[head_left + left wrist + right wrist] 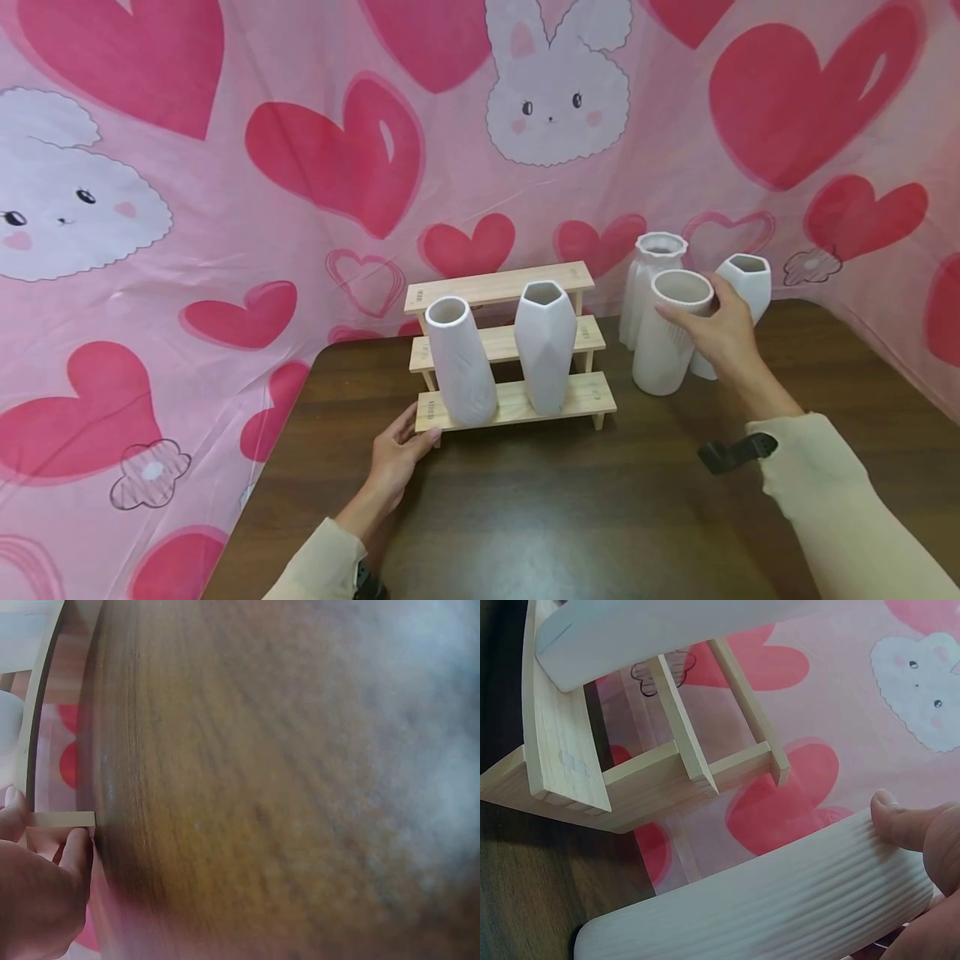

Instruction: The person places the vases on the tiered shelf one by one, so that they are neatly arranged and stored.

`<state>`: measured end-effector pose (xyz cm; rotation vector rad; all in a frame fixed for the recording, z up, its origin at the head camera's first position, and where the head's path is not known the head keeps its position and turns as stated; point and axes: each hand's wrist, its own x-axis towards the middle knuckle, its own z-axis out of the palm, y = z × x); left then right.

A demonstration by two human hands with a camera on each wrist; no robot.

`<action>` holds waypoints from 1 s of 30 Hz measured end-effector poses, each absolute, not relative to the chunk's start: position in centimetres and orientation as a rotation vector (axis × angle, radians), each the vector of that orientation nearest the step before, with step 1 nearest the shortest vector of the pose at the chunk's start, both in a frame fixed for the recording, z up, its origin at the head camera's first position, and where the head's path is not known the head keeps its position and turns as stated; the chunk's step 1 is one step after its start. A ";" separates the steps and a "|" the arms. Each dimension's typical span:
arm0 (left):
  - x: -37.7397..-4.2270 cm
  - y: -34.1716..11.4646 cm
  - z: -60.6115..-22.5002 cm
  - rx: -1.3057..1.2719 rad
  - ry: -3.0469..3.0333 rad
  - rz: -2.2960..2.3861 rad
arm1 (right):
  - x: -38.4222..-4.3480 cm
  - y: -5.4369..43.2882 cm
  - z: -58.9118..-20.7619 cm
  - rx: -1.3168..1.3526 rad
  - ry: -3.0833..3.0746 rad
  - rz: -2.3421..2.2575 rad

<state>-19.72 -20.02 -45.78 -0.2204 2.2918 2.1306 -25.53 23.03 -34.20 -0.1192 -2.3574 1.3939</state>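
Observation:
In the head view my right hand (pixel 723 329) grips a white ribbed vase (pixel 660 358) near its rim, to the right of a three-step wooden stand (pixel 585 400). The right wrist view shows the thumb (pixel 896 821) along the side of this upright vase; whether its base touches the table is unclear. My left hand (pixel 397 454) pinches the front left corner of the stand's lowest step, thumb at the edge. On that step stand a round tapered white vase (pixel 467 367) and a faceted white vase (pixel 546 350).
Behind the gripped vase stands a white vase with a scalloped rim (pixel 636 292). Another faceted white vase (pixel 753 287) is partly hidden by my right hand. All this is on a brown wooden table (pixel 540 508), backed by a pink cloth (pixel 465 183) with hearts and rabbits.

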 end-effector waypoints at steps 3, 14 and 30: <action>-19.7 -20.0 -45.7 -0.218 2.288 2.141 | -25.6 23.1 -34.3 -0.117 -2.352 1.384; -19.8 -20.2 -45.9 -0.216 2.308 2.128 | -25.0 22.7 -34.1 -0.177 -2.290 1.427; -19.9 -20.2 -45.9 -0.222 2.294 2.132 | -23.1 21.2 -28.9 -0.122 -2.311 1.480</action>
